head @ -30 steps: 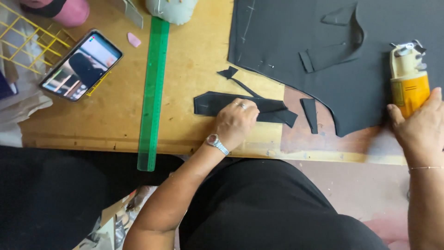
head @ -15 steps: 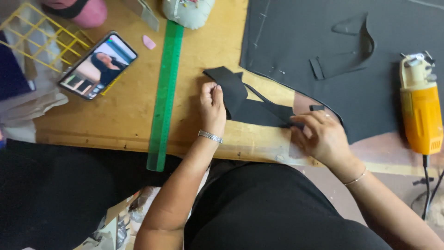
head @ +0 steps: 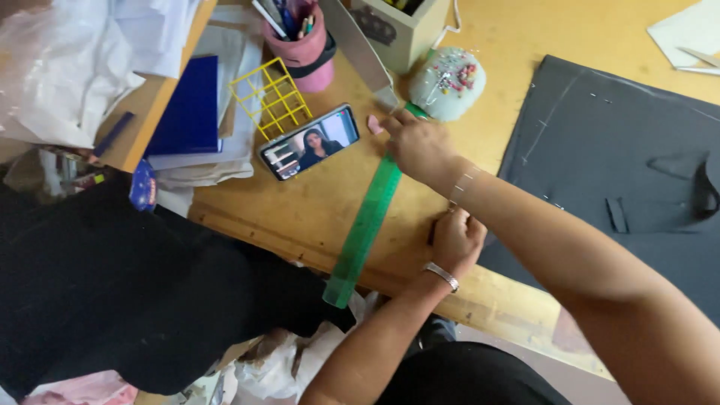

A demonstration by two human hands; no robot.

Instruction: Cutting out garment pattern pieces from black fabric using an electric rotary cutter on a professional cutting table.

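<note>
While our right hand (head: 421,146) reaches far across, fingers stretched to the pink chalk (head: 374,124) by the ruler (head: 367,225), our left hand (head: 456,241) presses curled fingers on dark fabric (head: 600,157).

Bright even light, perhaps slight blur.

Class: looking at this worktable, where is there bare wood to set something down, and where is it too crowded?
Bare wood lies between the phone and the green ruler, and between the pincushion and the dark fabric. The back left, around the pink cup and yellow rack, is crowded.
</note>
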